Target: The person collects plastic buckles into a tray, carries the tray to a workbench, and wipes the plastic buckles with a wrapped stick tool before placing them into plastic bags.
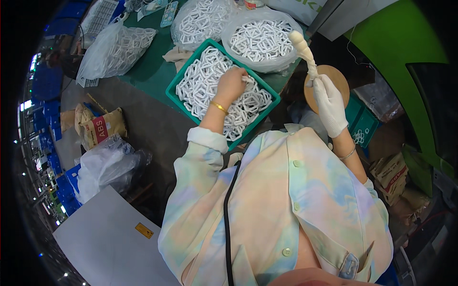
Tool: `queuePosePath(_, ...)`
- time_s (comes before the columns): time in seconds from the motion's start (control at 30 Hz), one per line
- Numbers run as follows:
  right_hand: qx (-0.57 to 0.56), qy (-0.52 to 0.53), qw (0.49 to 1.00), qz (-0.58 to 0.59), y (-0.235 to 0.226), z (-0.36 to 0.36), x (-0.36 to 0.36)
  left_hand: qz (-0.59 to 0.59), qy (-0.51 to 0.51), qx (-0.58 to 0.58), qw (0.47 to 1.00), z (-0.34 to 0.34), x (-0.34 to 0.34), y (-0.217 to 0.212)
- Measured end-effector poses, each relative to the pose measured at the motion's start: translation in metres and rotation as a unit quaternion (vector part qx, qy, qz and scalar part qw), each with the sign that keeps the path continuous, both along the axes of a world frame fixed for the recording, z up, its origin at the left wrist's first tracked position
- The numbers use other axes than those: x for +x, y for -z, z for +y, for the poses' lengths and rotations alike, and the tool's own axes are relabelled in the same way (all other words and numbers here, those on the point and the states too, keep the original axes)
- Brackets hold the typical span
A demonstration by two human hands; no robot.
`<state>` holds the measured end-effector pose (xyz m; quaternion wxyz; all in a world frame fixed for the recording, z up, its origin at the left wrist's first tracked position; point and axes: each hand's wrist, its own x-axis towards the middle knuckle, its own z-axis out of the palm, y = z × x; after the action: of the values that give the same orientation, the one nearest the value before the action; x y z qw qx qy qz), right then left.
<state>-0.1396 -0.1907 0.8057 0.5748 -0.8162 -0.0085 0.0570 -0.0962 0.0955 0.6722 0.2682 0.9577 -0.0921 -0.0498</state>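
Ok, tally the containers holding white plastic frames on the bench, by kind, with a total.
Green crate: 1, left hand in it
Clear plastic bags: 3
Total: 4

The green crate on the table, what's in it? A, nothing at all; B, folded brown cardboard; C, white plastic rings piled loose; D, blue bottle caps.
C: the green crate is heaped with white plastic rings, and the bare left hand reaches in among them, while the gloved right hand holds up a white stick-like stack.
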Motion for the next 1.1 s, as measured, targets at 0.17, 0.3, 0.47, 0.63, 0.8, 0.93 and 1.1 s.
queuePosePath(0.17, -0.001, -0.032, 0.999, 0.019, -0.001, 0.004, -0.002, -0.052, -0.058, 0.080, 0.994, -0.024, -0.009, 0.019)
queuePosePath(0.3, -0.009, -0.032, 0.999, 0.018, 0.002, 0.001, -0.004, -0.045, -0.081, 0.095, 0.991, -0.021, -0.009, 0.029)
queuePosePath(0.47, -0.018, -0.031, 0.999, 0.013, 0.002, 0.002, -0.005, -0.063, -0.011, 0.126, 0.990, -0.011, -0.014, 0.022)
queuePosePath(0.63, 0.000, -0.044, 0.998, 0.052, 0.003, 0.005, -0.005, -0.036, -0.125, -0.181, 0.975, -0.010, -0.020, -0.010)
queuePosePath(0.8, 0.116, -0.038, 0.988, 0.097, -0.003, 0.025, -0.002, 0.029, -0.116, -0.432, 0.894, -0.044, -0.035, -0.084)
queuePosePath(0.93, 0.203, -0.047, 0.974, 0.093, -0.018, 0.043, 0.000, 0.039, -0.054, -0.563, 0.824, -0.075, -0.052, -0.126)
queuePosePath(1.1, 0.231, -0.068, 0.963, 0.122, -0.028, 0.045, -0.004, 0.038, -0.047, -0.563, 0.824, -0.089, -0.054, -0.145)
